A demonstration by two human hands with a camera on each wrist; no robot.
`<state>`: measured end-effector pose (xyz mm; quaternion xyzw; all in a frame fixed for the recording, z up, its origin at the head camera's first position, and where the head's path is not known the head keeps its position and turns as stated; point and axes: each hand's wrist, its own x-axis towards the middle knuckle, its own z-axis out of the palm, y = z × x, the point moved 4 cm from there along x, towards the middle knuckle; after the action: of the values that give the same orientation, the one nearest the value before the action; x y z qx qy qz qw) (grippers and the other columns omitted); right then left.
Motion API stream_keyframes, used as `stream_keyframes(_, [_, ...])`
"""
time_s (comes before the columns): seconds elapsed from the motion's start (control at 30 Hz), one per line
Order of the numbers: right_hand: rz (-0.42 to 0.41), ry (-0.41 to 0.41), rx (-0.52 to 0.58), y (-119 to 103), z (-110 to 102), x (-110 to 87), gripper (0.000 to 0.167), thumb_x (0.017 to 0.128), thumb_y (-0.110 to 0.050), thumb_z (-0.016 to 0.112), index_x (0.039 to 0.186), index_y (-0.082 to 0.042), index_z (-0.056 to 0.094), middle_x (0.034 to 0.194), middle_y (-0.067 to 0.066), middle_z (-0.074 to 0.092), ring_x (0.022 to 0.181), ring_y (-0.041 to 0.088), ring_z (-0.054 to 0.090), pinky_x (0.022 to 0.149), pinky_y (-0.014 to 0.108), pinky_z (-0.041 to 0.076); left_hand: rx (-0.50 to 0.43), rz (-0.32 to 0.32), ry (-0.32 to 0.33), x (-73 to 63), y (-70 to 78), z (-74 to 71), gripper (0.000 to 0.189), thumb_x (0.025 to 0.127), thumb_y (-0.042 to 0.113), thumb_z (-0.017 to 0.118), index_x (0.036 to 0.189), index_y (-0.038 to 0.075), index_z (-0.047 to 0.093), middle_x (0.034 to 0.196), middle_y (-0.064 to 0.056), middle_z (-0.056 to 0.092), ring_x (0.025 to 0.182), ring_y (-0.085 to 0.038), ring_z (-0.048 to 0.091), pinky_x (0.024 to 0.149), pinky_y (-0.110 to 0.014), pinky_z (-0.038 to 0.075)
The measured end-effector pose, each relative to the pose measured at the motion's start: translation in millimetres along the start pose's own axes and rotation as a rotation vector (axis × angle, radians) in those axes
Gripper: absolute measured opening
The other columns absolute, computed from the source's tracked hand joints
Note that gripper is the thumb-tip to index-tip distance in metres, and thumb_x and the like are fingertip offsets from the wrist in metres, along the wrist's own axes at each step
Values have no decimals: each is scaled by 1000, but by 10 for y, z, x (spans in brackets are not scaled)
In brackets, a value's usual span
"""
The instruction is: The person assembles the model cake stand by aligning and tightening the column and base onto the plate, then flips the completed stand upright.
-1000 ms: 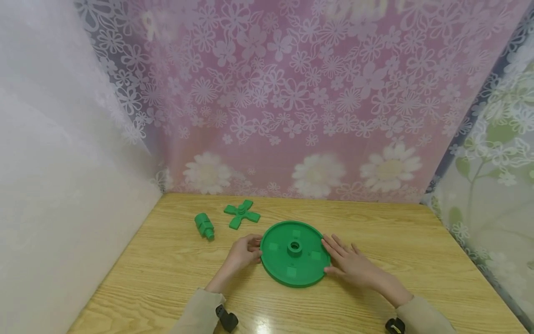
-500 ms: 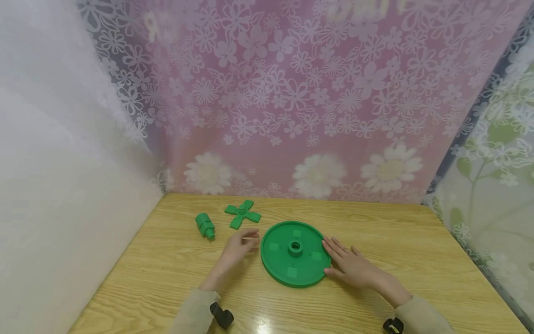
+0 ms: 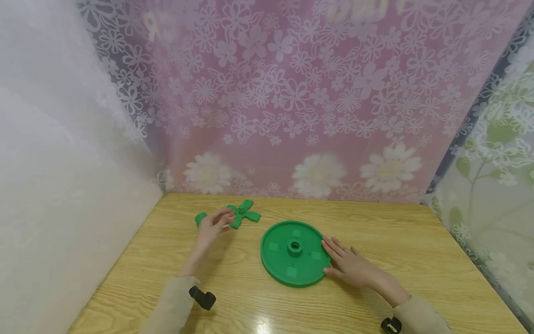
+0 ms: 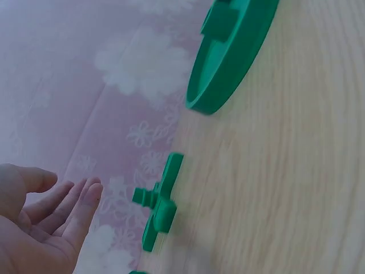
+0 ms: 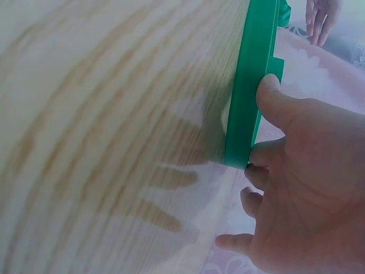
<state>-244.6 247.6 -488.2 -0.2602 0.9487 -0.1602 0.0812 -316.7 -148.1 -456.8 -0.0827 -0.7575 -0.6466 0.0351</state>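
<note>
A round green disc with a raised rim and a central socket lies flat on the table. My right hand rests against its right edge, fingers mostly straight; in the right wrist view, the thumb and index finger touch the rim. My left hand hovers left of the disc with loosely bent fingers, holding nothing. Near its fingertips lies a green four-armed cross piece with a stub at its centre. A green stepped cylinder is mostly hidden behind the left hand. The left wrist view shows a gap between hand and cross piece.
The wooden table reaches back to a pink floral curtain. A pale sheet borders its left side, and a floral sheet its right.
My left hand has left the disc's left rim and moved left and back, close to the cross piece and in front of the cylinder. The right hand and disc stay in place.
</note>
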Motion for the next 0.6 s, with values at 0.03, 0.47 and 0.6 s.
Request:
stream_keyframes(0.03, [3, -2, 0, -6, -4, 1, 81, 102, -49, 55, 160, -2, 24, 168, 16, 17, 152, 42, 15, 112, 78, 19, -3, -2, 11, 18, -3, -56, 40, 108, 17, 53, 141, -4, 55, 135, -28, 60, 119, -42, 62, 100, -52, 54])
stream_keyframes(0.47, [3, -8, 2, 9, -12, 7, 82, 102, -50, 55, 161, -3, 22, 168, 15, 16, 153, 42, 14, 112, 79, 18, 243, -91, 210, 177, -4, -778, 41, 109, 23, 51, 140, -3, 57, 133, -26, 62, 120, -41, 62, 99, -46, 56])
stream_keyframes(0.6, [1, -17, 5, -29, -36, -5, 82, 103, -48, 54, 161, -1, 22, 168, 18, 16, 152, 44, 14, 111, 79, 18, 350, -123, 239, 198, -120, -933, 42, 107, 19, 52, 141, -5, 55, 133, -30, 61, 117, -42, 63, 95, -45, 58])
